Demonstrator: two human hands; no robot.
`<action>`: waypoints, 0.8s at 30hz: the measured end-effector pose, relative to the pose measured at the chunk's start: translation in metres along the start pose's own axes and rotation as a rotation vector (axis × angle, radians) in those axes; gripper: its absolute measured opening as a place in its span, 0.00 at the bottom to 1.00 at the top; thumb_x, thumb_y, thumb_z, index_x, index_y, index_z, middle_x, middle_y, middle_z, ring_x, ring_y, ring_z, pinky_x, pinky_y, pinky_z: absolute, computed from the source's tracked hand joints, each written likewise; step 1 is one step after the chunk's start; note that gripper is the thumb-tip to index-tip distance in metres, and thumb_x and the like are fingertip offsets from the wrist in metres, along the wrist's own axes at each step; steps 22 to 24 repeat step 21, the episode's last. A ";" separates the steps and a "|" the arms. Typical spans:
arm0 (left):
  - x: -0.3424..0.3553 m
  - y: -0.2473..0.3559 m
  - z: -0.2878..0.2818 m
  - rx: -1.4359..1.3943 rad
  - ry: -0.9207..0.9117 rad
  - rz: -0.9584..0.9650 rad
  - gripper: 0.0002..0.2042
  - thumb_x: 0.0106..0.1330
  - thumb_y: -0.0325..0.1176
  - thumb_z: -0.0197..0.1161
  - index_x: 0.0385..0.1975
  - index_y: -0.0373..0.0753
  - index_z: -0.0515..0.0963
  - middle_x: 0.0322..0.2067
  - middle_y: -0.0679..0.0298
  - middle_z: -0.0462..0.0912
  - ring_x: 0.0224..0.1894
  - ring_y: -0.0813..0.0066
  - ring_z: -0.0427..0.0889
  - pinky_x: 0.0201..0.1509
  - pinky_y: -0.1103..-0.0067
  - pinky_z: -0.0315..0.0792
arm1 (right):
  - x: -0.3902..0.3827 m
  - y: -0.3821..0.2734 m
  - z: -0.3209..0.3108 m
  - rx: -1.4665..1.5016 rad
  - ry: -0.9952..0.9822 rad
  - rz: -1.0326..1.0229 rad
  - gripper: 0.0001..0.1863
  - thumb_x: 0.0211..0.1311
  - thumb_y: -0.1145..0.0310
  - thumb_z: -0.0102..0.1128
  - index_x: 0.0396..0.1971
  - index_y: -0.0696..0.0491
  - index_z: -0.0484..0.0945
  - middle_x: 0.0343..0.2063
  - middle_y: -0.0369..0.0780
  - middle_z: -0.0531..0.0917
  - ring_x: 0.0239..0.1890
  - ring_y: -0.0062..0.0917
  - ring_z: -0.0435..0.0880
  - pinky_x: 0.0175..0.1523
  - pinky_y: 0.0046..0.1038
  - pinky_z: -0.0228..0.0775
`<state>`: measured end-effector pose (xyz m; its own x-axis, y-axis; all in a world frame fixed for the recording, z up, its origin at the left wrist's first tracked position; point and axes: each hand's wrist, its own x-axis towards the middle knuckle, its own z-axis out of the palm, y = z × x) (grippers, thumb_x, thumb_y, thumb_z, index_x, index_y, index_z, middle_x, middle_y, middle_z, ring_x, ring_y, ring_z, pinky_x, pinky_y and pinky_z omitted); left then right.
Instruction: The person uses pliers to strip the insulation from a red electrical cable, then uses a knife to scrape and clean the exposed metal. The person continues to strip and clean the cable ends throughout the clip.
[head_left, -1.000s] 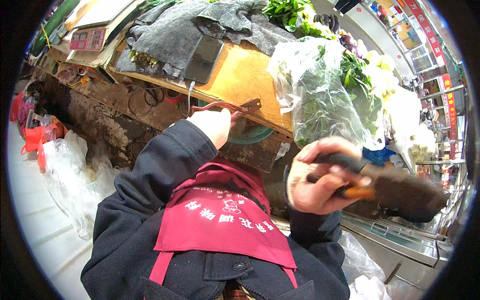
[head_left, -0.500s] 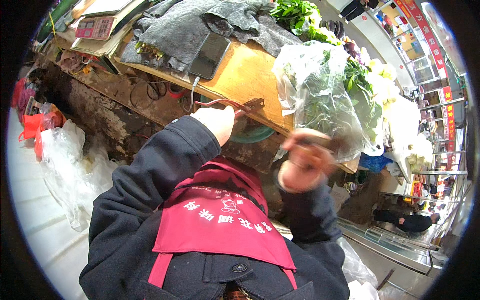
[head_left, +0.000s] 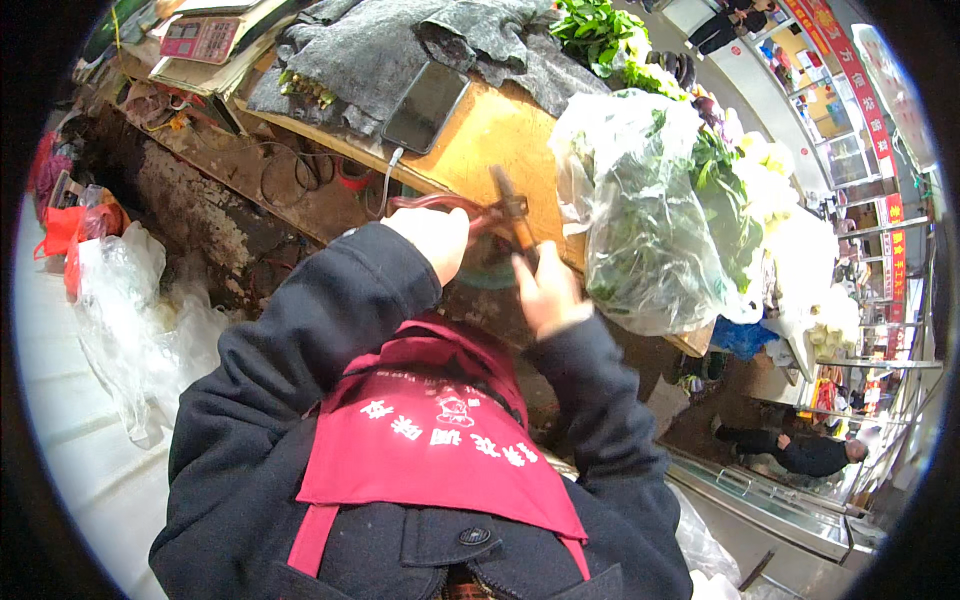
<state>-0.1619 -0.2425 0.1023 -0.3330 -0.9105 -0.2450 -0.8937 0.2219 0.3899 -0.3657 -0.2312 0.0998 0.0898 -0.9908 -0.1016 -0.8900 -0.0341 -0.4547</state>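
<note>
My left hand is closed on red-handled pliers, whose dark metal head points right, over the front edge of the wooden table. My right hand grips the lower end of a slim brown tool with a dark upper end. That tool stands nearly upright and crosses the pliers' head; whether the two touch, I cannot tell. Its exact kind does not show. Beyond my hands lies a dark phone with a white cable plugged into it.
Right of my hands, a clear plastic bag of leafy greens lies on the table. Grey cloth covers the back, near a pink-and-grey scale or calculator. Plastic bags hang at left. A person in dark clothes is at far right.
My right hand has moved left and up from beside the plastic bag, bringing the slim brown tool against or over the pliers' head. My left hand stays nearly in place, holding the pliers.
</note>
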 end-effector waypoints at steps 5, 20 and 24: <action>0.000 0.000 0.003 0.023 -0.024 -0.040 0.14 0.75 0.36 0.50 0.46 0.31 0.78 0.36 0.45 0.88 0.40 0.46 0.89 0.46 0.58 0.82 | -0.014 0.002 -0.071 0.716 0.255 -0.315 0.13 0.75 0.63 0.62 0.43 0.57 0.71 0.23 0.44 0.81 0.21 0.33 0.82 0.29 0.32 0.74; 0.001 -0.005 0.006 0.040 0.048 -0.002 0.16 0.77 0.42 0.52 0.44 0.33 0.77 0.33 0.46 0.87 0.37 0.45 0.89 0.41 0.56 0.82 | -0.033 -0.040 -0.093 0.844 0.631 -0.663 0.14 0.79 0.58 0.57 0.46 0.55 0.70 0.26 0.43 0.80 0.21 0.21 0.76 0.26 0.22 0.70; 0.000 -0.007 0.008 0.037 0.047 -0.015 0.16 0.77 0.42 0.52 0.44 0.34 0.77 0.33 0.46 0.87 0.37 0.45 0.89 0.41 0.56 0.82 | -0.031 -0.048 -0.093 0.852 0.646 -0.740 0.14 0.79 0.58 0.57 0.46 0.55 0.70 0.26 0.43 0.80 0.21 0.21 0.76 0.26 0.22 0.70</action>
